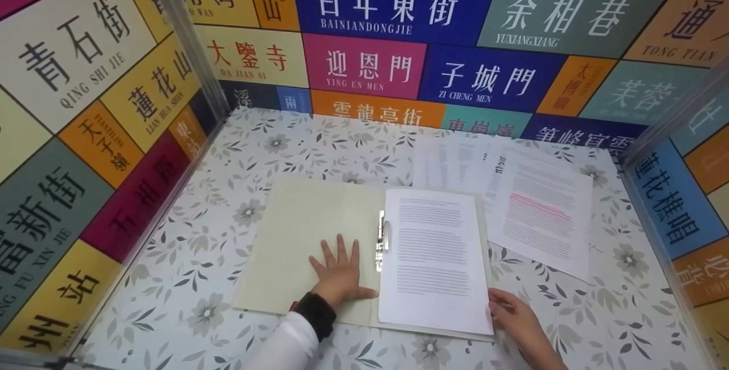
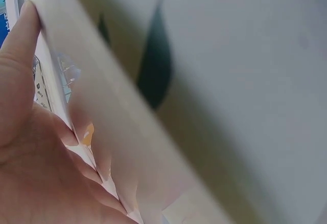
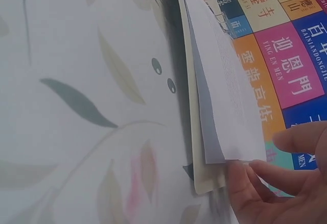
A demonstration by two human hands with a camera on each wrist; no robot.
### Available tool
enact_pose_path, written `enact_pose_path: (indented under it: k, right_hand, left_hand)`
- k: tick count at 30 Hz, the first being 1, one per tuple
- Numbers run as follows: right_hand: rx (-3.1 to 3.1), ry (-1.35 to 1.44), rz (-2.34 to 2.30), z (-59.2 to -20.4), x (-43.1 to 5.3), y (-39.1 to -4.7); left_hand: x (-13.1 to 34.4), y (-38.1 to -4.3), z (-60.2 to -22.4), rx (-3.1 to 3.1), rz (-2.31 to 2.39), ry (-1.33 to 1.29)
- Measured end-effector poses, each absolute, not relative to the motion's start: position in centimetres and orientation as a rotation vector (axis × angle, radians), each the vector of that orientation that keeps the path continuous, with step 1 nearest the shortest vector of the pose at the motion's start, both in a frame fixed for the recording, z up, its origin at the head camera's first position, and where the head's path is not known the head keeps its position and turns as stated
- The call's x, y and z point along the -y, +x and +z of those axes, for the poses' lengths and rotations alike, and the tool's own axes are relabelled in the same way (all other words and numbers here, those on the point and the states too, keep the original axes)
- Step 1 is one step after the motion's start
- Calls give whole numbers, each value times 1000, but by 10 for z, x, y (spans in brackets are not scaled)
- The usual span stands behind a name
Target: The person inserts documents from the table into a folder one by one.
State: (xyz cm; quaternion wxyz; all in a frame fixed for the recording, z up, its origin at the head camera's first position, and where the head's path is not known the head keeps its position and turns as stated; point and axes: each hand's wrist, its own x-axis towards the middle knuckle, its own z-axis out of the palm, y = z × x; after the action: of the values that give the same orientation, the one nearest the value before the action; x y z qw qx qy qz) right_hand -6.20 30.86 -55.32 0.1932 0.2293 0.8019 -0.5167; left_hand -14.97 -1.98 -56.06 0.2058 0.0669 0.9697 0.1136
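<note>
A cream file folder (image 1: 307, 210) lies spread on the patterned surface, a metal clip (image 1: 380, 245) along its spine. Printed white sheets (image 1: 433, 245) lie over its right half. My left hand (image 1: 340, 273), with a dark band at its wrist, rests on the bare left cover, fingers spread and thumb reaching toward the spine. My right hand (image 1: 515, 316) is at the lower right edge of the sheets and folder. Up close in the right wrist view, its fingertips (image 3: 240, 175) touch the edge of the sheets (image 3: 225, 96), while the thumb stands apart from the paper.
More printed pages (image 1: 541, 216) are fanned out behind and right of the folder, one with pink highlighted lines. The tabletop (image 1: 188, 279) has a leaf and flower print. Panels (image 1: 393, 0) with colourful Chinese street-name blocks stand at the back and both sides.
</note>
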Motion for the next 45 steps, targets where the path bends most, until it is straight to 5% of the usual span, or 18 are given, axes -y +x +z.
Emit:
enact_pose_path:
  k: [20,32,45]
  right_hand:
    - [-2511,494,-1376,-513,-340,-79]
    - [-2571,486,-1355,-478,-384,-109]
    - [-2633,544,-1178,-481,-428,-154]
  left_hand:
    - [22,-150,-560,-2705,337,202]
    - [21,-149,-559,-2700,353,193]
    - [20,-149,-555,-2683,292,183]
